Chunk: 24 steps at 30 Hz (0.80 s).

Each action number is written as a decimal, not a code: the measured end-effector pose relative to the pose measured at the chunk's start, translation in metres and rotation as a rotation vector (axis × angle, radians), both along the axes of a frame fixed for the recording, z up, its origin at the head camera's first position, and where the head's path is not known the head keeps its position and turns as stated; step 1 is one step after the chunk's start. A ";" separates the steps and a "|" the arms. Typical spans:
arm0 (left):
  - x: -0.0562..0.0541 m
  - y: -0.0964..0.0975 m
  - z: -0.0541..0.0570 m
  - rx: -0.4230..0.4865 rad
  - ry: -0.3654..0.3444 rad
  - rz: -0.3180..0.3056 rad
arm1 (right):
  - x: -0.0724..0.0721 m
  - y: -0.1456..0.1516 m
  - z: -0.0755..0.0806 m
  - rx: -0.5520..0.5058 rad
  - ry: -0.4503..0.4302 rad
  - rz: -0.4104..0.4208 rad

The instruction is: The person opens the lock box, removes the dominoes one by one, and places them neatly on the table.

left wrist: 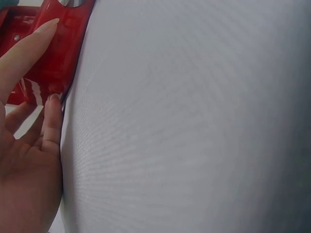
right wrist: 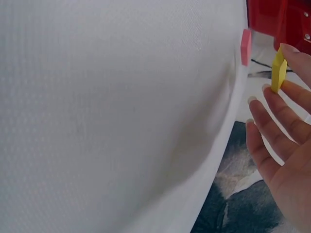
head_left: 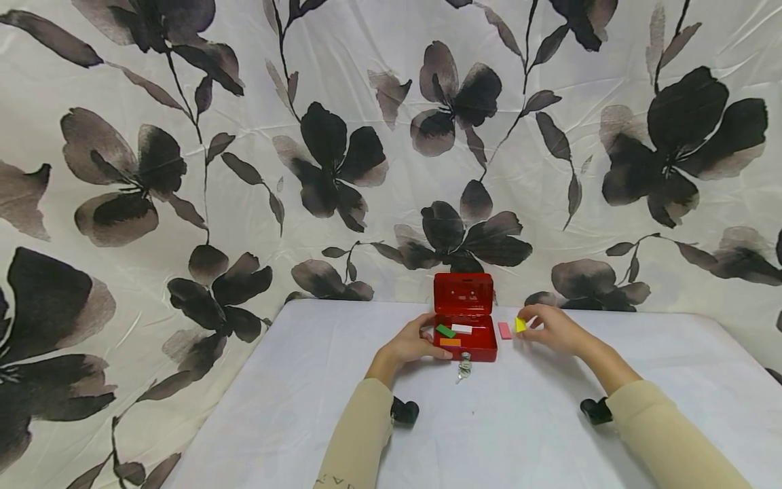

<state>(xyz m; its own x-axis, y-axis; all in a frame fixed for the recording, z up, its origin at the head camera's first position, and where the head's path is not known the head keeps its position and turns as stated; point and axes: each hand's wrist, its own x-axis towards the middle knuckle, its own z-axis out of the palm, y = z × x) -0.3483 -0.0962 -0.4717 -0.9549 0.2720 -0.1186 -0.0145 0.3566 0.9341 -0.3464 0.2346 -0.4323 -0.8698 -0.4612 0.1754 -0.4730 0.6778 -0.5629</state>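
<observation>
A red metal cash box (head_left: 485, 354) stands with its lid raised on the white table. Inside it lie a green block (head_left: 445, 331), a white block (head_left: 461, 329) and an orange block (head_left: 450, 342). Keys (head_left: 464, 367) hang from the lock at its front. My left hand (head_left: 411, 341) holds the box by its left side, thumb (left wrist: 29, 51) along the front and fingers against the side wall. To the right of the box, my right hand (head_left: 552, 329) pinches a yellow block (right wrist: 278, 72) between thumb and fingertips. A pink block (head_left: 504, 331) lies between the box and that hand.
White cloth covers the table (head_left: 525, 435). Behind it hangs a floral-patterned curtain (head_left: 342, 258), close to the back of the raised lid. Black wrist cameras stick out inward from both sleeves.
</observation>
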 end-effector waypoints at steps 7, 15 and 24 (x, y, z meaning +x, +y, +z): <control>-0.001 0.000 -0.002 0.006 -0.009 -0.006 | -0.007 0.006 -0.008 0.019 -0.010 0.004; -0.001 0.000 -0.002 0.009 -0.009 -0.008 | -0.015 0.007 -0.013 0.048 -0.031 -0.013; 0.000 0.000 -0.001 0.001 0.000 -0.001 | -0.020 0.003 -0.014 0.094 -0.041 -0.027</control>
<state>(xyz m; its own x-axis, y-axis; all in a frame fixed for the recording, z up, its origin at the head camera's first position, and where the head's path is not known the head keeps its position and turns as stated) -0.3483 -0.0964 -0.4726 -0.9546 0.2733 -0.1183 -0.0140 0.3557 0.9345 -0.3665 0.2378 -0.4465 -0.8876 -0.4504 0.0965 -0.4318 0.7406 -0.5148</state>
